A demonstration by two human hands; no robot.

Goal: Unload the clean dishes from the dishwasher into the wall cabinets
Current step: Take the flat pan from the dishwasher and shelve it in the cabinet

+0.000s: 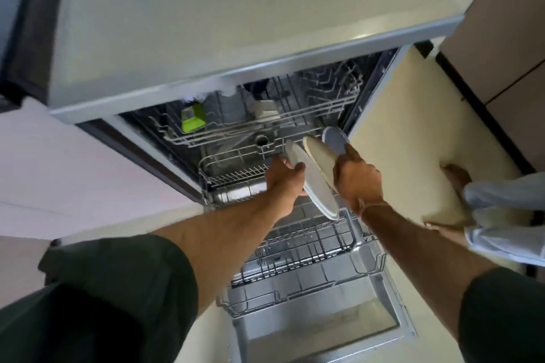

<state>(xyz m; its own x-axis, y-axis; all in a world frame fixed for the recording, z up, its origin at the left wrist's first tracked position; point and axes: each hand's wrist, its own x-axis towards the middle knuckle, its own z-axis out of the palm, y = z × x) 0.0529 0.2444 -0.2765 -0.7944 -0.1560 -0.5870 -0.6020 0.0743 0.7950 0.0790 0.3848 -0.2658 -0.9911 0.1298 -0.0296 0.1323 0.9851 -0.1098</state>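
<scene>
Dishwasher (pixel 265 138) stood open under the worktop (pixel 236 23), door dropped, lower rack (pixel 298 247) pulled out over it; upper rack (pixel 265 115) was in place with a green item (pixel 193 119) and a white piece (pixel 267 110) left in it, both too blurred to name.

Left hand (pixel 284 178) had its grip closed on the edge of a large white plate (pixel 314 183), thumb over the face, plate tilted on edge above the lower rack. Right hand (pixel 356 183) had its grip closed around a cream plate (pixel 321 156); a smaller grey plate (pixel 334 138) sat just behind, touching that hand, likely in the same grip, not certain. All 3 plates were clear of the rack tines.

Step judged: lifting plates out, 1 load in hand; upper rack not yet emptied; wall cabinets not in view. Next move would call for raising the plates past the upper rack without knocking it; then turning to the cabinets; a hand must be freed if the door is shut.
</scene>
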